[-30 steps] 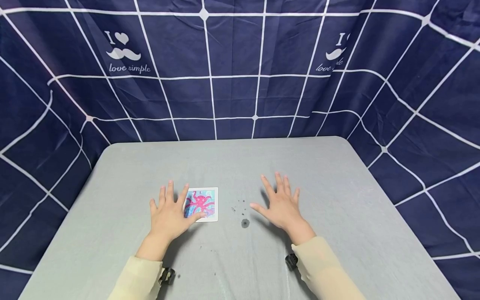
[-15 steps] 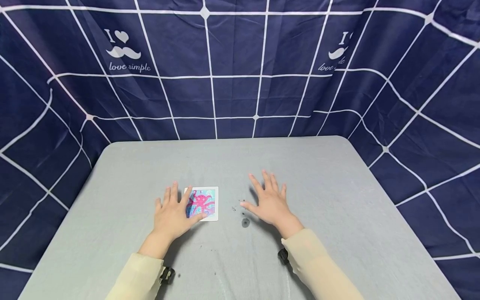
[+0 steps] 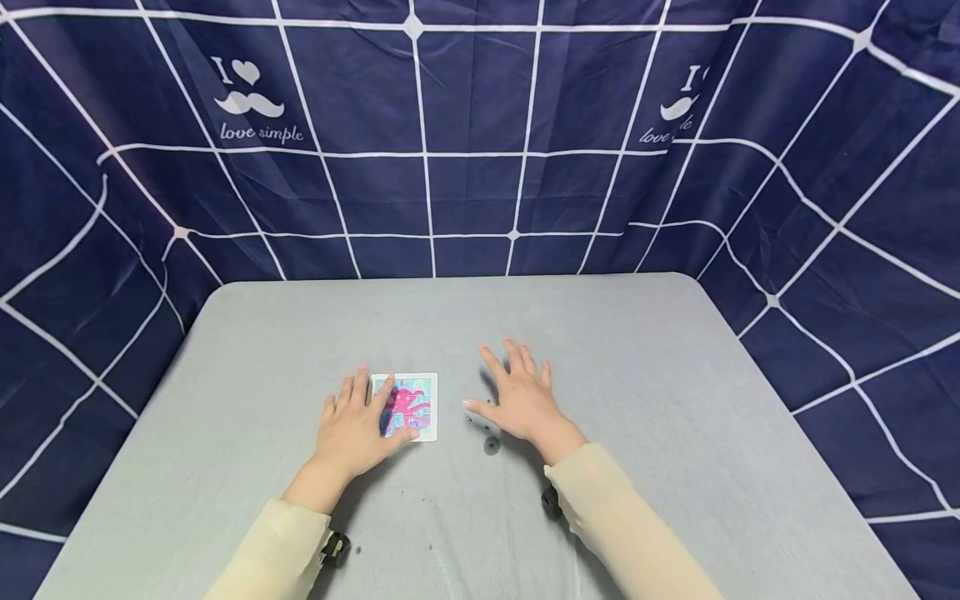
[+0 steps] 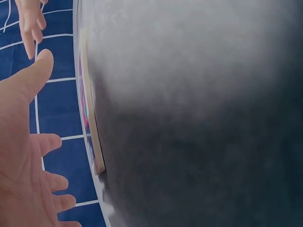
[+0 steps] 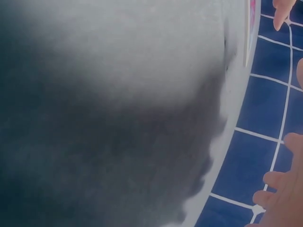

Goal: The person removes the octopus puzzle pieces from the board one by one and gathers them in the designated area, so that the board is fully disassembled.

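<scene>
A square jigsaw puzzle with a pink octopus on blue and a pale frame lies flat on the grey table. My left hand hovers over its left side with fingers spread, covering part of the picture in the head view. In the left wrist view the puzzle's edge shows as a thin board below the hand, with a gap between them. To the right of the puzzle, my right hand is held above the table, fingers spread and holding nothing.
The grey cloth-covered table has small dark specks and a round dark spot near the right hand. A navy curtain with white grid lines surrounds the back and sides.
My right hand has moved left toward the puzzle. My left hand has shifted slightly right, further over the puzzle's left side. The puzzle has stayed in place.
</scene>
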Demonstrator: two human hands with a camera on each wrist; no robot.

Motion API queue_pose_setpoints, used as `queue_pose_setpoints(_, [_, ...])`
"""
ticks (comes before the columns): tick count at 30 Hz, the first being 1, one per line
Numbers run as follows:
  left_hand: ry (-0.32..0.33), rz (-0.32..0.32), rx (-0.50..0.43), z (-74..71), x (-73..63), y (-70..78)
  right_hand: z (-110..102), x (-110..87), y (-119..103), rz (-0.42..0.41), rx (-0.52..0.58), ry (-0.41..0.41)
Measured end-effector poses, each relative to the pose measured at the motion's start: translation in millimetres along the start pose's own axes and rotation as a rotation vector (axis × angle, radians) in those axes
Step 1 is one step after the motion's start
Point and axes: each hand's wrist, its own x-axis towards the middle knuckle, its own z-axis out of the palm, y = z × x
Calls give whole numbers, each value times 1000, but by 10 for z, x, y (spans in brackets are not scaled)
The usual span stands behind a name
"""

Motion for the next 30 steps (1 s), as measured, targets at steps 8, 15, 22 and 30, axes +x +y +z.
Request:
queue_pose_setpoints(8, [-6,54,-12,14,-5,29,49,101,-63,-27,-3,-19])
queue_pose_setpoints(15, [-48,114,-24,39,-10,29,45,206,-113,-69,0,-57])
queue_pose_setpoints(22, [-78,179,-51,49,-18,36,76,286,-145,-93,-27,-93])
queue_pose_setpoints(30, [-95,253,-50,42,-18,42,141,371,-191,-123,-8,-118])
